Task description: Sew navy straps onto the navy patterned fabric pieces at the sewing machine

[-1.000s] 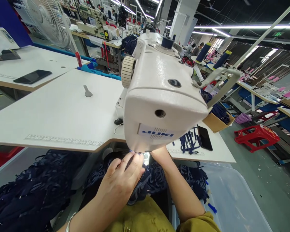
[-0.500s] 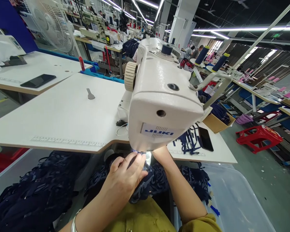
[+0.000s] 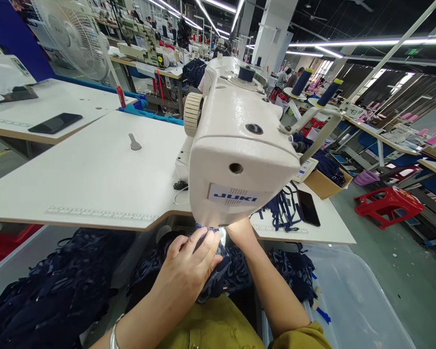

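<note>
Where the sewing machine (image 3: 239,179) overhangs your work, your left hand (image 3: 188,264) lies with bent fingers on the patterned cloth (image 3: 218,281), just below the machine's near end; whether it pinches the cloth cannot be told. Your right hand (image 3: 240,230) reaches in behind the machine's head, its fingers hidden, so their hold cannot be told either. The hands sit on either side of the cloth, probably to keep it flat and steady. Straps (image 3: 281,211) and a phone (image 3: 308,208) lie right of the machine, presumably for easy reach. The cloth looks soft and folded, navy with paler swirls; the straps are thin and tangled. The machine is hard, glossy and round-edged, with a ridged wheel (image 3: 193,114); right and below it sits a see-through plastic bin (image 3: 363,295).
</note>
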Available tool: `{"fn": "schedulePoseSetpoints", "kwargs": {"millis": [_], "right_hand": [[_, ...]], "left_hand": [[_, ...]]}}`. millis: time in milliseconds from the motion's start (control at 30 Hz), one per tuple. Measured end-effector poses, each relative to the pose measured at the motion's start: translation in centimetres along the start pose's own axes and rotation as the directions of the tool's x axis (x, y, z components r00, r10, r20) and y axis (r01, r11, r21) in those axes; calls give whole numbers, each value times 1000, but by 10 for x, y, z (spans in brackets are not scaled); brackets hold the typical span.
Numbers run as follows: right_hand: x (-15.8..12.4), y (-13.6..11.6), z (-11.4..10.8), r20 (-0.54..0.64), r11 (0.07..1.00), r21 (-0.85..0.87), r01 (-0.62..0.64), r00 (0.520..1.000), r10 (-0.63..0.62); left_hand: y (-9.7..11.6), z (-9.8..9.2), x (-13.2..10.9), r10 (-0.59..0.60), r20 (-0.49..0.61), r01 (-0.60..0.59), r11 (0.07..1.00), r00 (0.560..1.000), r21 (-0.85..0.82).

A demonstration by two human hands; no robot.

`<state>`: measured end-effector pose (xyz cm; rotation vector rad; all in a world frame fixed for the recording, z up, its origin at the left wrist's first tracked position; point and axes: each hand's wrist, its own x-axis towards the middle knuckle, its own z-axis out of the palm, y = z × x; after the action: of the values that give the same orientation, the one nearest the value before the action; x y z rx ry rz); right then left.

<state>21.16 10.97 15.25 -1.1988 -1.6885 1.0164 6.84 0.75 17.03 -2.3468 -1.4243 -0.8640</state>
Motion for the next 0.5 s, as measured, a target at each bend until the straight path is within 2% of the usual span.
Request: {"fn": "schedulePoseSetpoints", "kwargs": {"millis": [333,500], "right_hand": [[1,0,4,-66,1000,-17,-25,998,24],[1,-3,2,-27,999,-40,1,1000,-2]], "left_hand": [[0,3,3,4,-27,-3,1000,1000,9],[1,1,4,12,-26,-12,1000,1000,8]]}}
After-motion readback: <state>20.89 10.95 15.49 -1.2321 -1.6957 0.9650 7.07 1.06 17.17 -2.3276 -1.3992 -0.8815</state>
